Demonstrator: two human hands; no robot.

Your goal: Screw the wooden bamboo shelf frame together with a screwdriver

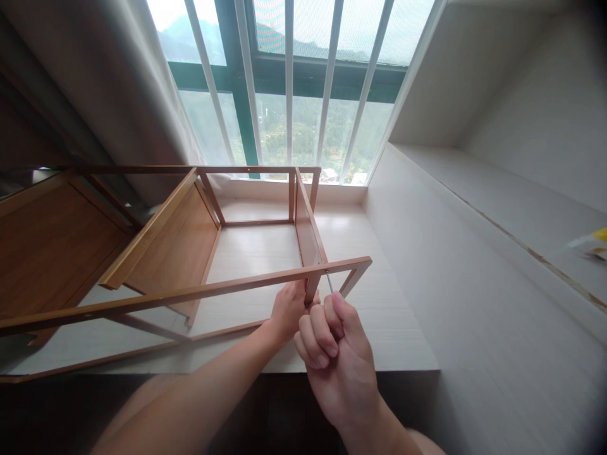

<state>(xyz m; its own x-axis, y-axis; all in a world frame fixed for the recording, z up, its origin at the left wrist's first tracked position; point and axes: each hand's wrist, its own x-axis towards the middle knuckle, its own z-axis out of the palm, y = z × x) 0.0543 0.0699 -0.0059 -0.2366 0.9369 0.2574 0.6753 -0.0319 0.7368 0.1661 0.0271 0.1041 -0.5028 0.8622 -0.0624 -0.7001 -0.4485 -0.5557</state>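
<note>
A brown wooden shelf frame [208,291] lies on its side, with several panels set across it. My right hand [339,360] is closed around a thin metal driver [330,282]. Its grip is hidden in my fist, so I cannot tell a screwdriver from a hex key. The driver's tip meets the near rail close to the end panel [308,221]. Behind and left of that fist, my left hand [290,309] grips the frame below the rail, at the end panel's near edge. Its fingers are partly hidden by the wood and my right hand.
The frame rests on a pale wood-grain ledge [393,328] with a front edge near my legs. A barred window [289,114] is behind it. A grey curtain [118,82] hangs left. A pale cabinet [455,265] stands right, with a yellow-and-white item [598,239] on its shelf.
</note>
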